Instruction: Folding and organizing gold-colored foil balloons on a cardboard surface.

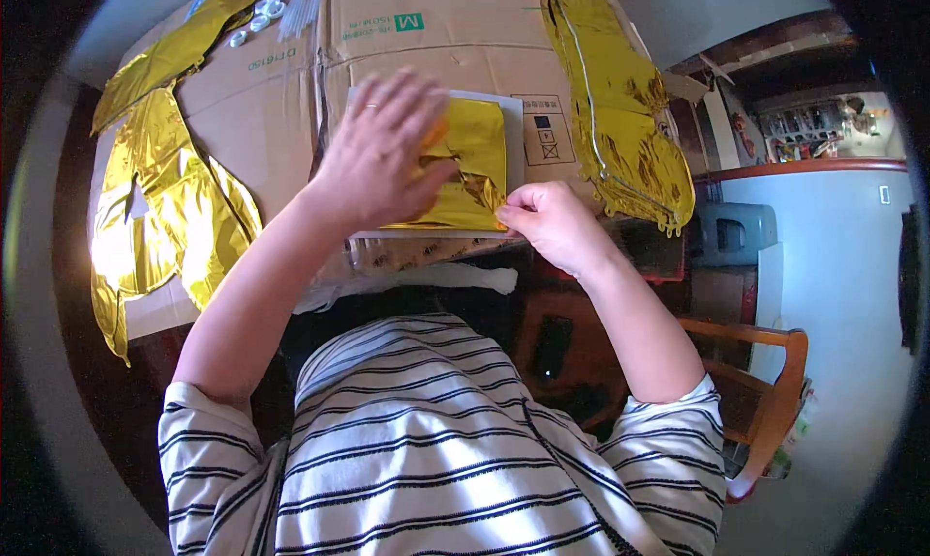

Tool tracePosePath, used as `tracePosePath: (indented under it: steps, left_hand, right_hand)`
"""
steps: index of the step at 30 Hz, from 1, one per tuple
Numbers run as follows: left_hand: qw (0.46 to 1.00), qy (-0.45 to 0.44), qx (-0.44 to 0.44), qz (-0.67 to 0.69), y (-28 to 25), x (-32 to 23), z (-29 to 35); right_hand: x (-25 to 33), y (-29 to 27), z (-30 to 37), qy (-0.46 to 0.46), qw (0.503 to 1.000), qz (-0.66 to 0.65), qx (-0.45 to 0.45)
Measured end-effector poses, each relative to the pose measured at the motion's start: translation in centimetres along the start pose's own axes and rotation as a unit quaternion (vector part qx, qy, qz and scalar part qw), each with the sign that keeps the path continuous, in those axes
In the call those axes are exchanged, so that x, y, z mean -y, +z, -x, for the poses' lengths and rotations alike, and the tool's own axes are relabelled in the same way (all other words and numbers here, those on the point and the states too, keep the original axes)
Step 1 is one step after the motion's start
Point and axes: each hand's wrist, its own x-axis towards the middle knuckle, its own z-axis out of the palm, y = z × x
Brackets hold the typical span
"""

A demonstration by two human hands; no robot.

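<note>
A square of shiny gold foil [470, 130] lies on a white sheet [514, 147], whose edge shows around it. Wrinkles run across the middle of the foil. Over its left part is my left hand [383, 154], fingers spread and slightly blurred; whether it touches the foil I cannot tell. Under that hand a small orange patch shows, too covered to name. At the near right corner, my right hand [547, 222] pinches the foil's edge between thumb and fingertips.
Flattened cardboard [436, 67] covers the table. Crumpled gold foil pieces [160, 198] lie at the left, and a long gold foil piece [610, 101] with a white cord lies at the right. White tape rolls [262, 21] sit far left. A wooden chair [775, 401] stands right.
</note>
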Motion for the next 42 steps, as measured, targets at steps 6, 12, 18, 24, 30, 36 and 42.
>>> tracePosePath:
  steps: [6, 12, 18, 24, 30, 36, 42]
  left_hand:
    - [0.986, 0.134, 0.059, 0.082, 2.2, -1.6, -1.3]
    - [0.988, 0.117, 0.079, 0.059, 3.3, -1.5, -1.0]
    - [0.99, 0.116, 0.06, 0.056, 3.5, -1.6, -0.8]
    - [0.991, 0.116, 0.045, 0.056, 3.5, -1.7, -0.7]
    - [0.99, 0.118, 0.037, 0.065, 3.4, -1.6, -0.7]
    - [0.955, 0.076, -0.046, 0.284, 1.4, -0.2, -0.9]
    - [0.959, -0.148, -0.054, 0.234, -3.5, 3.2, 3.7]
  right_hand:
    - [1.4, -0.2, 0.2, 0.006, 0.999, 0.047, 0.005]
    - [1.9, -0.2, 0.2, 0.014, 0.995, 0.101, -0.015]
    - [2.8, 0.1, 0.7, -0.016, 0.982, 0.18, -0.055]
    - [2.5, 0.8, 1.6, -0.013, 0.99, 0.103, -0.091]
    - [0.9, 2.9, 2.9, -0.172, 0.938, 0.19, -0.233]
    - [-1.3, 3.7, 2.4, -0.338, 0.809, 0.379, -0.296]
    - [-1.3, 3.3, 2.5, -0.357, 0.815, 0.316, -0.33]
